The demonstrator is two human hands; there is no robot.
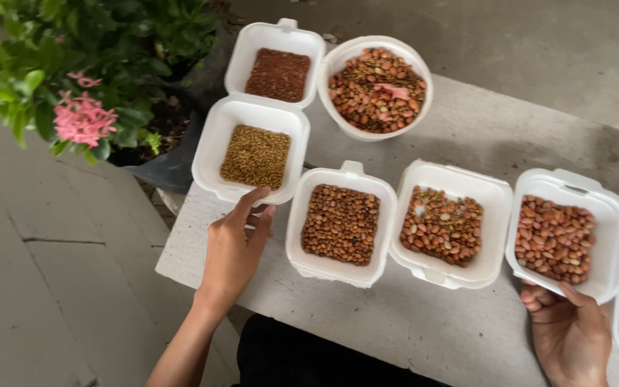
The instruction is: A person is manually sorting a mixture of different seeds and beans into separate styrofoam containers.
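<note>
Grey concrete slab [424, 330] serves as the table, with a pink-flowered plant [80, 118] beside it. Left hand [234, 247], fingers apart, touches the rim of the foam box of yellow-green seeds [256, 154]. Right hand [571, 330] cups the near edge of the foam box of peanuts [557, 236] from below (light, flimsy, easily bent, best supported underneath).

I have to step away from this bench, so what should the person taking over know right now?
Left hand: open, fingertips at the near rim of the hinged tray of yellow-green seeds.
Right hand: under the near edge of the tray of reddish beans.
Between them sit the brown-bean tray and the mixed tray; the round bowl behind holds mixed beans.
Done: several trays hold one kind. Left: the two mixed lots.
</note>
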